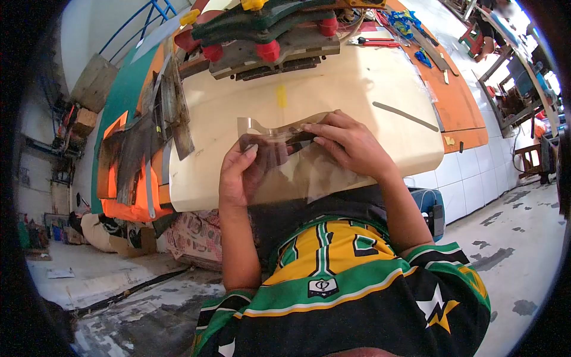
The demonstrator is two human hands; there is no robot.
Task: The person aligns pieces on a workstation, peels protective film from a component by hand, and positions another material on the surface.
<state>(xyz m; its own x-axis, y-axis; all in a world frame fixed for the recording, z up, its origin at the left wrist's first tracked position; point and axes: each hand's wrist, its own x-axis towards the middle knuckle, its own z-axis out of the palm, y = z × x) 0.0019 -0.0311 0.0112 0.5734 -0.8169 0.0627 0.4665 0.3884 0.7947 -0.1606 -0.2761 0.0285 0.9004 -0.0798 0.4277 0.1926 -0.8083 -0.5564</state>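
Note:
Between my hands hangs a see-through plastic sheet (279, 175), and a curled, shiny strip (256, 127) runs along its upper edge. My left hand (237, 169) grips the sheet's left side, thumb in front and fingers behind, showing through the film. At the upper right, my right hand (348, 143) pinches the sheet and strip between thumb and fingers. Both hands are over the near part of a cream-coloured work surface (220, 101). A thin grey strip (405, 116) lies on that surface, to the right of my right hand.
A green clamp-like machine with red knobs (267, 52) stands at the back. Beyond it to the right lies a red cutter (375, 42). Dark strips (169, 101) and dark mesh-like sheeting (134, 154) are at left, by orange material (128, 209). Another person (491, 35) is at far right.

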